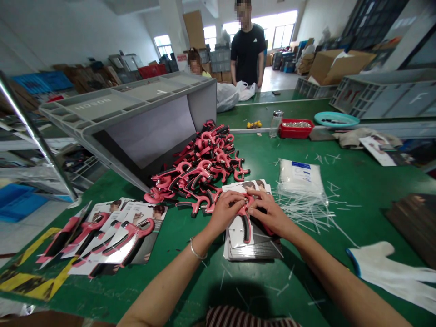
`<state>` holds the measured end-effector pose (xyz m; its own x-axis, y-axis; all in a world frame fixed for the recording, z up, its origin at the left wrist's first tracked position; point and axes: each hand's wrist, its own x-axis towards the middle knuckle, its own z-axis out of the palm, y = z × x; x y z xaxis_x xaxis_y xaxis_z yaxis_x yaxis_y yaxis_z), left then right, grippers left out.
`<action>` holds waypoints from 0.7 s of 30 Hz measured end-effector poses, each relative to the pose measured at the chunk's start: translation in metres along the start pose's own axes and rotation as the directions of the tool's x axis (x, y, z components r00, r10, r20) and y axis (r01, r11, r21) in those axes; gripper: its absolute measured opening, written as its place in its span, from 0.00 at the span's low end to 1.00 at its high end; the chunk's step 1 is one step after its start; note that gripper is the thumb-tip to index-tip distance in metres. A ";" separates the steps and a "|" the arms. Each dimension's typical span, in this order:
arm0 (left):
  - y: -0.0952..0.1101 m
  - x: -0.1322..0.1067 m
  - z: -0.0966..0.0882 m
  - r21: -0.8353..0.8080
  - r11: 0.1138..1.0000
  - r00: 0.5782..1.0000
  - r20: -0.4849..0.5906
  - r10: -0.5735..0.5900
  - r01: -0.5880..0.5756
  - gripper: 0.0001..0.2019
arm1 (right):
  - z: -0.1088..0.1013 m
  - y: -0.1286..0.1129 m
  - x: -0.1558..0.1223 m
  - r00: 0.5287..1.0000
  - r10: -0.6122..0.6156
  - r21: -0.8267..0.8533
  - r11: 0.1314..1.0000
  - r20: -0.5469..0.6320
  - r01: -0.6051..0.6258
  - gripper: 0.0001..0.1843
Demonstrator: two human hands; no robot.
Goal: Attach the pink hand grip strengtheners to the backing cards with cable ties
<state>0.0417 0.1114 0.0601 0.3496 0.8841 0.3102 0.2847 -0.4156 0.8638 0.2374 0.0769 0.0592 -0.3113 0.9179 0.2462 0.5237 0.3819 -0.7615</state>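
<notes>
My left hand [226,209] and my right hand [269,213] both pinch a pink and black hand gripper [245,222] that lies on the top card of a stack of printed backing cards [254,247]. Each hand's fingers are closed on the gripper's upper end. Just beyond my hands lies a heap of loose pink hand grippers [200,170]. To the left, several carded hand grippers [109,236] lie fanned out on the green table [170,263].
A tipped grey crate [136,113] lies behind the heap. A bag of clear cable ties [299,179] and scattered ties lie right of my hands. A white glove [391,272] lies at the near right. A red tray [295,128], a jar and two people are further back.
</notes>
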 end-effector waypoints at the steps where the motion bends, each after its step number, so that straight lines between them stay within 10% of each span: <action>1: 0.000 0.000 0.000 -0.004 1.000 1.000 0.001 0.000 0.000 0.06 | 0.000 0.000 0.000 1.000 -0.001 -0.002 1.000 0.003 0.001 0.11; 16: -0.005 -0.005 -0.004 0.024 0.999 0.997 0.065 0.044 -0.045 0.07 | 0.003 -0.003 0.010 0.997 0.048 0.073 0.996 -0.053 -0.044 0.10; 21: -0.004 0.007 -0.007 -0.201 0.973 0.992 0.065 -0.105 0.116 0.10 | 0.010 0.003 0.013 0.993 0.041 0.057 0.998 -0.115 -0.034 0.07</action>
<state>0.0374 0.1210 0.0618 0.3752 0.9070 0.1910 0.1382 -0.2585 0.9561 0.2271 0.0886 0.0547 -0.1965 0.9389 0.2825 0.4878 0.3436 -0.8025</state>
